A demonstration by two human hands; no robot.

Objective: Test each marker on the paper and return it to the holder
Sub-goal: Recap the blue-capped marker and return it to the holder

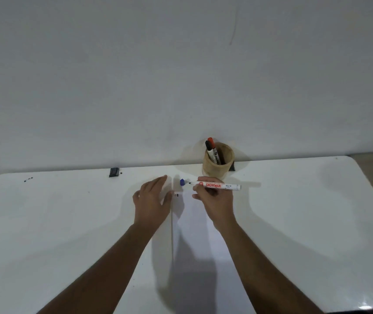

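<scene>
On the white table (294, 211), right in front of me, lies the sheet of paper (194, 223), and both my hands are at its far end. My left hand (152, 201) is flat, with the fingers straight and close together, and it presses down along the left edge of the sheet to keep it from sliding. My right hand (215, 198) pinches the white marker (217, 185) between the thumb and the first fingers. It lies almost level in my grip, with its dark tip pointing left and just above the sheet. Its blue cap (182, 182) is off and sits on the table just past the tip. Near my left thumb I see a few small dark marks (176, 195) on the sheet, but they are tiny, so I can't tell if they came from this one. So I think I am in the middle of testing this marker. Two more markers (211, 150), one with a black cap and one with a red cap, stand in the round wooden holder (217, 166) just behind my right hand. Next I would tip the point down onto the sheet and draw a short line. Then I need to pick up the blue cap, push it on tight, and drop the marker into the holder beside the other two.
</scene>
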